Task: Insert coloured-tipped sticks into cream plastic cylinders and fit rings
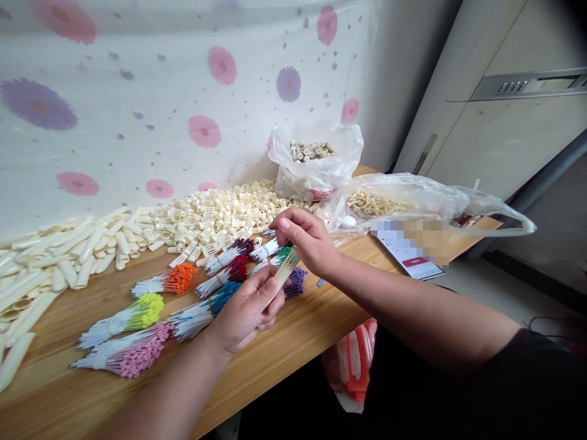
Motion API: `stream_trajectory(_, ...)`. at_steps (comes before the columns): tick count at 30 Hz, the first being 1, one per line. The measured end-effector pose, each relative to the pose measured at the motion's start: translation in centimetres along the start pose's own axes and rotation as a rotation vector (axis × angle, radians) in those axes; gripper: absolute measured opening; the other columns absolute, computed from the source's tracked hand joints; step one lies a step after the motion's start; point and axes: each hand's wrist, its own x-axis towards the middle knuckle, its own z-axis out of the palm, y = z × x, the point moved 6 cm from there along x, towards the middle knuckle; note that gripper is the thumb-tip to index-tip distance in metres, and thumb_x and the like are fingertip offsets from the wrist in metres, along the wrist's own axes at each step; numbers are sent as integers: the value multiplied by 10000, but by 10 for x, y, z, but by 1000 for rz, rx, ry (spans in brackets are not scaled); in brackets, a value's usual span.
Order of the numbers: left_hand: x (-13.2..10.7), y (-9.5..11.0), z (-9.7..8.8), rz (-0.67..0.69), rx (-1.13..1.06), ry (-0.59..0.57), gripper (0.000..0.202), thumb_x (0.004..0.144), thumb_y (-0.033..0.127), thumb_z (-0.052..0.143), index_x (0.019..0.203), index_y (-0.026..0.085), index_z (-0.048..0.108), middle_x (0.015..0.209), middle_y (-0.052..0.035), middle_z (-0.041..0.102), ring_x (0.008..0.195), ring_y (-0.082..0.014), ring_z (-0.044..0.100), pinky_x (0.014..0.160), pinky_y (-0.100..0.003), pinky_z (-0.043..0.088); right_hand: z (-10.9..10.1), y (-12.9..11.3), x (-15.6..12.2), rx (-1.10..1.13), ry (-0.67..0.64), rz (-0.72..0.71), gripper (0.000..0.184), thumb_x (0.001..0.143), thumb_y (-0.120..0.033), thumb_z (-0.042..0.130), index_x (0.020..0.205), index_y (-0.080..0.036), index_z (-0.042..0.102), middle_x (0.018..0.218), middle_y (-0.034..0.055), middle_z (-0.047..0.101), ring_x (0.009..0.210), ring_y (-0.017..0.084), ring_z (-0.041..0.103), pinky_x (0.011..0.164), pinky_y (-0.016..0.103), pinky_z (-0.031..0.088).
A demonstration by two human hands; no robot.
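My left hand [250,308] is closed around a cream plastic pen barrel [285,272], tilted with its slotted end up and to the right. Beside that upper end is my right hand [309,241], its thumb and fingers drawn together; whatever they pinch is too small to make out. Beneath and around both hands lie bundles of pen refills with white tubes and coloured ends: blue [220,299], red [237,267], dark maroon [239,247], purple [296,281] and green [280,255], partly hidden. Nearer the left are orange [178,278], yellow [145,310] and pink [144,351] bundles.
Cream pen tubes [59,263] and slotted parts [229,211] are heaped along the wall side of the wooden table [270,373]. Behind stands a plastic bag [316,174] of small round pieces; another bag [380,198] lies alongside. A phone [406,247] rests at the right.
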Motion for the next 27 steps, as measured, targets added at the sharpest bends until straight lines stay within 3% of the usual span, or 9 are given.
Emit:
stream_trajectory(2,0,1,-2,26,-22,33,379,821,530,574,911,165,532,586,67,429,413,-13,257,406,-149,199,-2,-7,-1,-141,-11,-49,383,887,-479,476,673,-166,531,593,-24,518,582,93,487,594,227,402)
stream_trajectory(5,0,3,-5,76,17,106,371,846,514,546,861,144,554,626,35,468,477,-33,385,453,-161,267,5,-13,-6,-354,-145,-156,402,899,-452,461,644,-151,543,576,-18,504,544,80,462,540,208,341)
stream_trajectory(9,1,5,-8,145,147,140,343,851,501,549,972,181,543,637,46,465,484,-40,322,438,-169,218,12,-4,-8,-545,-220,-176,438,927,-418,425,583,-154,488,546,-36,425,506,64,382,517,212,265)
stream_trajectory(11,0,9,-9,206,266,147,348,855,493,548,1036,195,537,593,61,433,487,-53,310,439,-177,221,14,1,-8,-567,-237,-154,446,932,-420,417,573,-159,457,542,-42,404,497,61,357,512,215,244)
stream_trajectory(16,-2,15,-9,251,413,120,319,891,477,492,967,175,560,520,79,344,474,-64,286,440,-199,222,18,2,-10,-576,-265,-129,489,938,-462,373,540,-176,370,509,-53,347,466,60,292,495,222,216)
stream_trajectory(22,-2,12,-4,202,355,105,332,881,478,509,981,164,549,535,81,326,468,-58,250,420,-191,189,22,6,-14,-593,-234,-109,496,953,-455,324,543,-181,368,511,-46,350,474,67,314,505,224,226)
stream_trajectory(27,1,5,-7,123,205,184,322,853,480,549,987,190,512,534,94,284,449,-49,205,394,-159,138,20,17,-12,-590,-233,-28,483,959,-454,335,574,-175,422,545,-42,391,495,73,342,514,214,258)
